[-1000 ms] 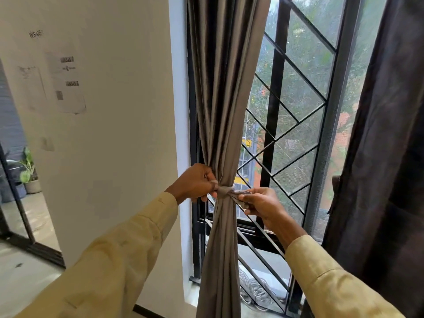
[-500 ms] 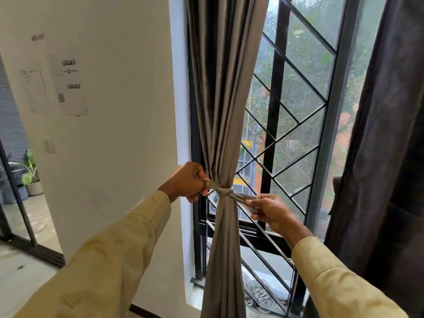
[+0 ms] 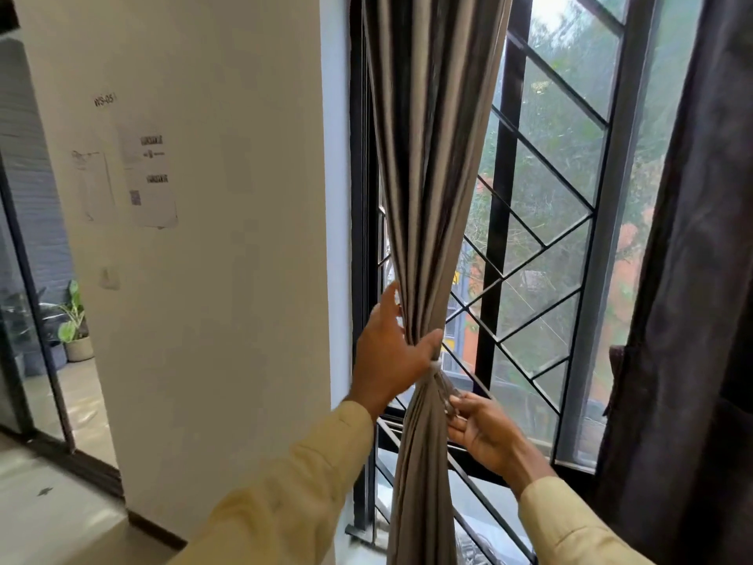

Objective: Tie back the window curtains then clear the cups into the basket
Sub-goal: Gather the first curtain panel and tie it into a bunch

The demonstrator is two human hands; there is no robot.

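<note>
Now | left hand (image 3: 389, 356) clamps pleated grey curtain (image 3: 432, 197) | right hand (image 3: 483, 432) pinches tie band (image 3: 444, 391) (thin, fabric)

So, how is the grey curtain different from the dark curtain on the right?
The grey curtain is gathered into a narrow bundle with a tie around it; the dark curtain hangs loose and untied. The grey one is lighter and shinier, the dark one matte. Both hands touch only the grey one. Both hang at the same window.

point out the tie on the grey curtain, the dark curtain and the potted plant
tie (image 3: 437, 371), head view, knot at the gathered waist
dark curtain (image 3: 692, 279), head view, mid fabric
potted plant (image 3: 73, 320), head view, leaves
</note>
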